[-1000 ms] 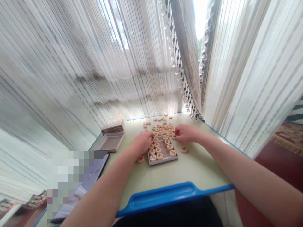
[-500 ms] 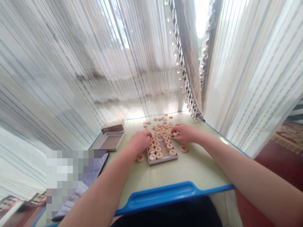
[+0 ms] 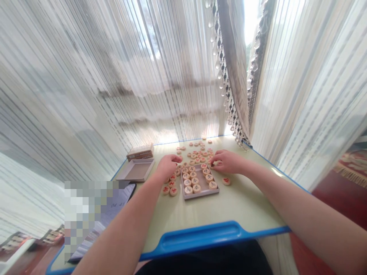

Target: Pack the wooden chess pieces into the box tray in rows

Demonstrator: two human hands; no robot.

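Observation:
A shallow box (image 3: 200,195) on the table holds several round wooden pieces with dark characters, in two columns at its left and one at its right, with a bare strip between. My left hand (image 3: 169,165) hovers beyond the box's left side over loose pieces, its fingers apart and no piece visible in them. My right hand (image 3: 226,162) is at the box's far right corner, fingers closed on a dark-marked piece (image 3: 212,165). Red-marked pieces (image 3: 173,191) lie left of the box, and a single red-marked piece (image 3: 226,181) lies to its right.
Many more loose pieces (image 3: 197,160) spread behind the box. At the left are an empty box lid (image 3: 137,170), a small stacked package (image 3: 140,151) and a tablet (image 3: 114,208). The table's blue rim (image 3: 200,235) runs along the front; string curtains hang behind.
My left hand has moved away from the box's left edge, uncovering pieces there; a piece now shows in the box's far left corner. My right hand stays near the far right corner.

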